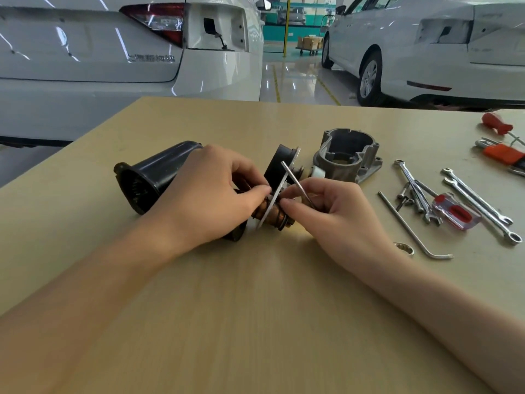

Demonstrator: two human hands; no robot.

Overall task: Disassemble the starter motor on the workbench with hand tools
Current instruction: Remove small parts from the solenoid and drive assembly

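White cars stand behind your tan workbench [255,308]. Mid-bench, your left hand [210,197] grips the starter motor's copper-wound armature [270,213] — your right hand [326,211] pinches a thin metal rod [295,180] against it.

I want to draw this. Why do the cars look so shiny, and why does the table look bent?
In the head view, ceiling lights glare as white streaks on the left car's boot and the floor; the wide lens bows the workbench edges; the hands cast only faint shadows; the spanners look sharp.
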